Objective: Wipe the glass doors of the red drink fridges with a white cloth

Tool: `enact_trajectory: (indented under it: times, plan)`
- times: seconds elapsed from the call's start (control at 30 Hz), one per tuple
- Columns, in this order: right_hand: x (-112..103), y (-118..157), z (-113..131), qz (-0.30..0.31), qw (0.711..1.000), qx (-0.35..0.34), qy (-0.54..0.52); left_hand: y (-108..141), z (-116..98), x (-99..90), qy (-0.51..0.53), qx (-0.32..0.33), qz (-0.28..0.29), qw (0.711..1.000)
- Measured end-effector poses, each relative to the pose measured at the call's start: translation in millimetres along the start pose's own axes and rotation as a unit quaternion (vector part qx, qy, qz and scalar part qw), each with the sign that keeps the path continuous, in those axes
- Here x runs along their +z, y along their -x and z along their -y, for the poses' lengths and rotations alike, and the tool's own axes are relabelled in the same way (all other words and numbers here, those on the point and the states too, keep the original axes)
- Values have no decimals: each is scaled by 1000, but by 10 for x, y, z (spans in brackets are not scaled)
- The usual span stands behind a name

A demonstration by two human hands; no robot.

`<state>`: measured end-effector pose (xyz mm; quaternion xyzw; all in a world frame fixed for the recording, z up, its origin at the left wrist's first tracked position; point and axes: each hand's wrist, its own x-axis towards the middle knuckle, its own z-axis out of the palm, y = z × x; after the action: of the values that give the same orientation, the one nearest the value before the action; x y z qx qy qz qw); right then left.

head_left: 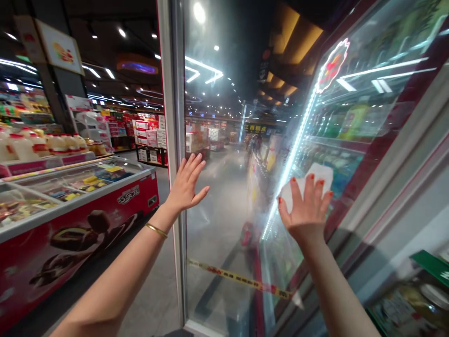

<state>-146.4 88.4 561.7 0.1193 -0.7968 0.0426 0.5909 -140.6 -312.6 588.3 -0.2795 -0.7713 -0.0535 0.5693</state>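
Observation:
My left hand (pixel 189 181) lies at the edge of a glass cooler door (pixel 224 201), fingers stretched and thumb apart, with nothing in it. A gold bracelet (pixel 156 230) sits on that wrist. On the right side of the same glass, my right hand (pixel 307 208) presses a white cloth or paper wipe (pixel 322 174) flat, its fingers spread over it. The wipe's edges show above and beside the fingers; the rest is hidden under the hand. Hazy streaks and reflections cover the pane. A yellow printed strip (pixel 238 278) crosses its lower part.
A red chest freezer (pixel 87 243) with packaged goods inside stands at the left. White jugs with red caps (pixel 21 142) are lined up behind it. Jars (pixel 403 304) sit at the lower right. The pale door frame (pixel 171 140) stands upright beside my left hand.

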Motion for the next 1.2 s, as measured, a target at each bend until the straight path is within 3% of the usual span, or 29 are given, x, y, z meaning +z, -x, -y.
enact_trajectory:
  times: [0.07,0.13,0.2,0.27,0.33,0.4,0.47,0.53,0.6,0.67,0.73,0.8,0.87,0.93,1.03,1.1,1.2]
  plan:
    - [-36,-295,65,-9,999,39,2,-34,71,91,10,-11,0,1000]
    - [-2,-473,351,22,999,23,-14,-56,132,180,26,-28,3,999]
    - [84,-401,679,80,993,-69,-55,-51,166,264,46,-43,-4,998]
    - [167,-89,844,129,975,-162,-85,-12,157,338,65,-55,-22,996]
    - [210,310,745,114,972,-191,-73,54,95,407,80,-65,-30,994]
    - [195,589,435,54,989,-135,-22,120,-18,481,90,-67,-25,993]
    - [129,609,88,6,997,-80,10,152,-175,562,100,-72,-27,992]
    - [48,374,-103,-24,999,-18,30,134,-357,641,114,-91,-49,988]
    - [6,32,-33,-38,997,41,44,78,-540,703,126,-121,-78,982]
    - [33,-209,248,-31,997,51,42,21,-705,735,134,-146,-103,975]
    - [106,-206,557,8,1000,-16,20,-8,-849,732,141,-161,-122,969]
    - [160,29,687,46,995,-84,-2,-2,-979,702,152,-168,-140,964]
    - [138,326,540,50,996,-78,-2,22,-1101,654,165,-174,-145,960]
    - [34,477,193,16,1000,-12,18,45,-1210,599,169,-182,-138,959]
    - [-176,282,-252,-43,996,74,35,70,-1323,506,157,-201,-142,956]
    - [-265,56,-271,-42,995,83,32,95,-1362,435,152,-208,-155,954]
    - [-252,28,20,-8,999,37,20,139,-1413,313,148,-206,-157,955]
